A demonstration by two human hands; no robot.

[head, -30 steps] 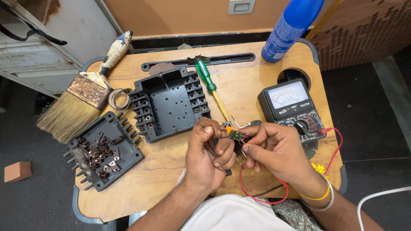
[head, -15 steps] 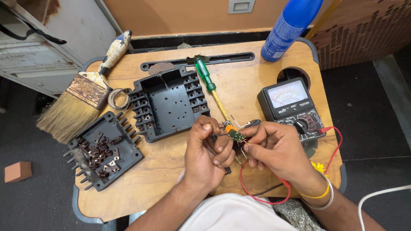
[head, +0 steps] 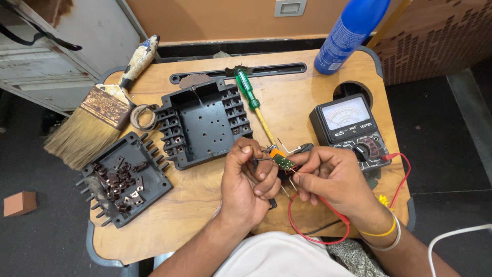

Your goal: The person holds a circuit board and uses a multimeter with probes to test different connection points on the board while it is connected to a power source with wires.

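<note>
Circuit board: a small green board (head: pixel 283 162) with an orange part at its upper end and thin metal legs, held between both hands above the table's near edge, about mid-width.
Handling: it looks light, stiff and fragile; the legs would likely bend, so the bare edges seem the safest place to grip.
Left hand: the left hand (head: pixel 249 179) is curled nearly closed, fingertips pinching the board's left side along with a thin dark lead.
Right hand: the right hand (head: pixel 328 177) is closed in a pinch, pressing a probe to the board; a red wire (head: pixel 307 225) loops from under it.
Meter: a black analogue tester (head: pixel 351 128) with a pale dial face lies near the table's right edge, just beyond the right hand.
Screwdriver: a green-handled screwdriver (head: pixel 252 102) lies at mid-table, tip toward the board.
Housings: an empty black casing (head: pixel 202 123) sits left of centre; a second black tray (head: pixel 125 179) of small metal terminals sits near the left edge.
Brush: a worn paintbrush (head: pixel 102 113) overhangs the far left corner.
Spray can: a blue cylinder (head: pixel 348 31) with pale print stands at the far right corner.
Table: light wood (head: pixel 195 205) with a long slot along its far edge.
</note>
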